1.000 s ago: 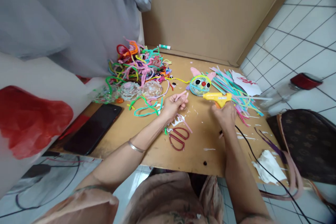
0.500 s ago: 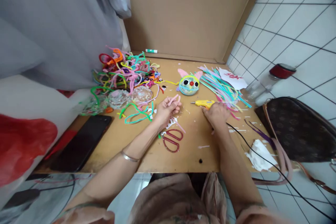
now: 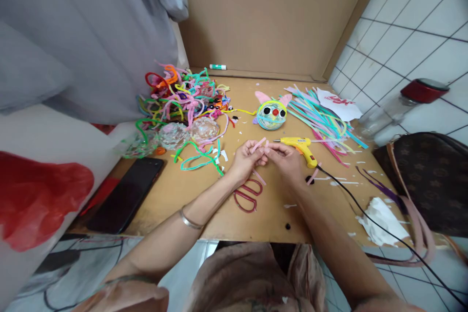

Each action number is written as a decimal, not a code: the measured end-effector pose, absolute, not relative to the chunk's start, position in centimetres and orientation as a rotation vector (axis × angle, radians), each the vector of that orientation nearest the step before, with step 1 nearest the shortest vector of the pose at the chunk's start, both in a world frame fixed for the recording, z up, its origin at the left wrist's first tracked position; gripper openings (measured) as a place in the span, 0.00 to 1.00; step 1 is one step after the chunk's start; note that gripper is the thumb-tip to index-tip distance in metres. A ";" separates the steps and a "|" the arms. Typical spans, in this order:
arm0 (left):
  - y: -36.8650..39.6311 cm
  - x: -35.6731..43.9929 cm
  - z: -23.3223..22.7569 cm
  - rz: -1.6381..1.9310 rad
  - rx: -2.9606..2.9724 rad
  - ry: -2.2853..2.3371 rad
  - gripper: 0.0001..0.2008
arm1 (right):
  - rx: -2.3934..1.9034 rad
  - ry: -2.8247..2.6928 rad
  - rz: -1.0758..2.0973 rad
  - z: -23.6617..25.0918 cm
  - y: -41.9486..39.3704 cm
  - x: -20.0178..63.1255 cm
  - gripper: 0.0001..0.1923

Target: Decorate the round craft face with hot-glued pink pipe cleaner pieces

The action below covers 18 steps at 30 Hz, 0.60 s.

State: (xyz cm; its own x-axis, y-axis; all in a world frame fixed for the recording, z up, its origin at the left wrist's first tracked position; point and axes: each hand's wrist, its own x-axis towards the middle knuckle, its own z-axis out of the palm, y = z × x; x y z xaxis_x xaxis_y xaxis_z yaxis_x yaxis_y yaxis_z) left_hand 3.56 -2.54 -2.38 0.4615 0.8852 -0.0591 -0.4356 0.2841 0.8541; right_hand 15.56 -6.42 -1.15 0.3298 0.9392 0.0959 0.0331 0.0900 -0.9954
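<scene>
My left hand [image 3: 245, 160] is closed in a pinch on a short bent pink pipe cleaner [image 3: 259, 145]. The fingertips of my right hand [image 3: 287, 160] meet it from the other side and pinch the same piece. Just beyond my right hand lies a yellow glue gun [image 3: 295, 143] with its nozzle to the left. A round clear ball figure [image 3: 271, 116] with pink ears, black eyes and a red nose stands behind the hands. Red-handled scissors [image 3: 245, 203] lie below my left hand, their blades hidden.
A tangled heap of pipe cleaners [image 3: 183, 97] and clear plastic balls [image 3: 204, 129] fills the left back. Straight pipe cleaners [image 3: 321, 117] lie at right. Around are a phone [image 3: 126, 195], crumpled tissue [image 3: 382, 222], a brown bag [image 3: 424, 180], a bottle [image 3: 402, 100] and the glue gun's cord [image 3: 351, 197].
My right hand has come away from the glue gun and moved left to my left hand, pinching the pink pipe cleaner. The glue gun now lies on the table. The view has shifted slightly.
</scene>
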 end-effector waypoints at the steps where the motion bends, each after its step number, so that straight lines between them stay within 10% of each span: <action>1: -2.7 3.6 -2.4 0.950 0.891 0.603 0.25 | -1.286 -0.991 0.900 -1.2 -6.4 15.6 0.14; 18: -2.3 2.6 -1.0 1.029 1.118 0.728 0.21 | -1.302 -0.941 0.885 -0.4 -6.6 15.5 0.17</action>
